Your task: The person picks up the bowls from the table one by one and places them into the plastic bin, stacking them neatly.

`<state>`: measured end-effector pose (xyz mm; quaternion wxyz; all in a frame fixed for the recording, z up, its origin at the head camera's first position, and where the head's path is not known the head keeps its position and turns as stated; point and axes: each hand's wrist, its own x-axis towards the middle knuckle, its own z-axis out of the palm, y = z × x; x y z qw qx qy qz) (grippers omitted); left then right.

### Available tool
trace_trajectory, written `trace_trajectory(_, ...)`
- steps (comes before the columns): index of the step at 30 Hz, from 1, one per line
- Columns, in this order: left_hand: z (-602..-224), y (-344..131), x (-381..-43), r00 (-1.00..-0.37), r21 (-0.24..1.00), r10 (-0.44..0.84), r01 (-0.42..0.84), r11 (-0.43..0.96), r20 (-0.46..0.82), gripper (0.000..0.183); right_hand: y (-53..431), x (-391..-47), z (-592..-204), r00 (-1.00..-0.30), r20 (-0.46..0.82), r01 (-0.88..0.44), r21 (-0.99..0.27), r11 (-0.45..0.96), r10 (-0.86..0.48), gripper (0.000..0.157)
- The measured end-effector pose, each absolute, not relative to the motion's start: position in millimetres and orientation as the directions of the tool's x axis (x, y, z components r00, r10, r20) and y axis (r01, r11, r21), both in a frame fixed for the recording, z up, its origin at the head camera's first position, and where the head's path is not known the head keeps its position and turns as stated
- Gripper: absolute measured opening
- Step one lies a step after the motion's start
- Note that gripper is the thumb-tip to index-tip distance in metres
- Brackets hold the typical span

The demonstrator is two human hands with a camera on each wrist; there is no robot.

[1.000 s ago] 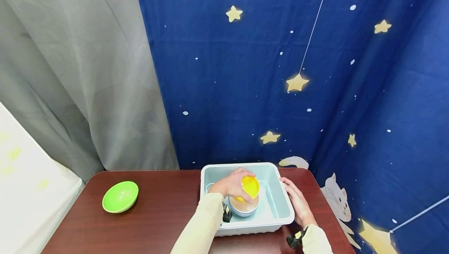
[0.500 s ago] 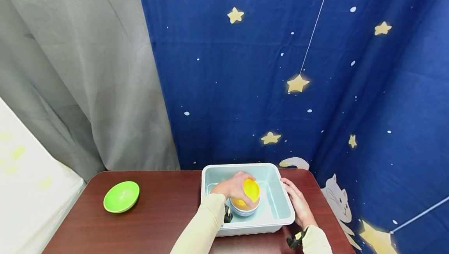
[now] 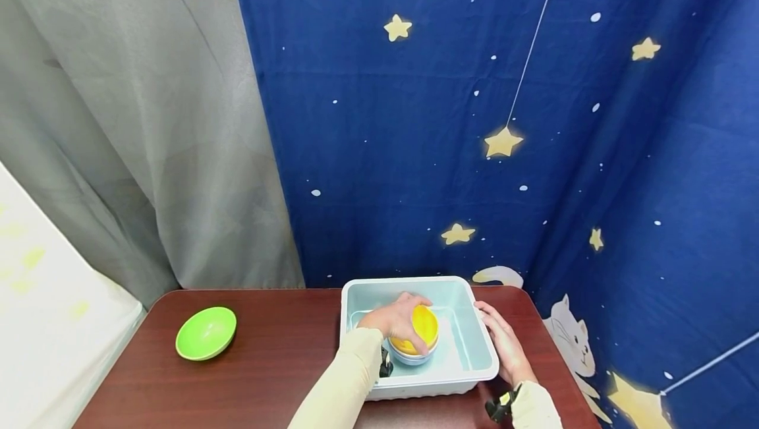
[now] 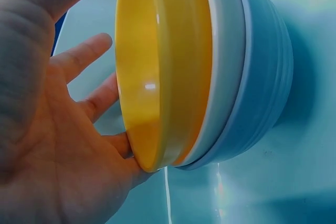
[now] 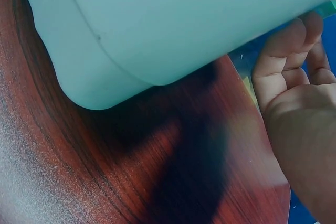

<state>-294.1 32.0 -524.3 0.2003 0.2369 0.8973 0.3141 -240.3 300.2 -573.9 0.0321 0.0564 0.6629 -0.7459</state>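
Left hand [image 3: 394, 320] pinches one yellow bowl [image 4: 184, 66] nested in two other bowls [image 4: 268, 72] inside one tub [image 3: 439, 376]; loosely extended right hand [image 3: 504, 340] touches its edge; one green bowl [image 3: 206, 333] sits apart

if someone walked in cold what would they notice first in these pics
Probably the dark blue curtain behind the table, dotted with yellow stars. Next, likely the yellow bowl that the left hand grips atop paler bowls in the pale blue tub, and the green bowl by itself at the table's left.
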Motion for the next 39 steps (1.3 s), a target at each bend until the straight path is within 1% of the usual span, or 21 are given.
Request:
trace_trajectory(9, -523.3, 32.1, -292.8, -0.805, 0.651, 0.546, 0.287, 0.703, -0.234, 0.102, 300.6, -240.3, -573.8, -0.992, -0.123, 0.119, -0.986, -0.120, 0.028, 0.045)
trace_trajectory(23, -522.0, 31.4, -294.0, -0.808, 0.646, 0.539, 0.283, 0.709, -0.238, 0.099, 299.6, -240.1, -573.3, -0.991, -0.127, 0.121, -0.985, -0.123, 0.042, 0.045)
trace_trajectory(28, -522.6, 31.4, -295.5, -0.813, 0.643, 0.544, 0.305, 0.703, -0.209, 0.095, 300.0, -239.4, -575.1, -0.991, -0.128, 0.122, -0.985, -0.120, 0.043, 0.045)
trace_trajectory(34, -523.0, 29.6, -299.6, -0.828, 0.650, 0.539, 0.324, 0.687, -0.157, 0.086, 300.3, -239.5, -575.9, -0.992, -0.118, 0.113, -0.986, -0.119, 0.036, 0.047)
trace_trajectory(39, -519.7, 28.8, -300.4, -0.828, 0.660, 0.538, 0.317, 0.681, -0.158, 0.077, 300.4, -239.6, -575.0, -0.992, -0.117, 0.112, -0.987, -0.118, 0.036, 0.048)
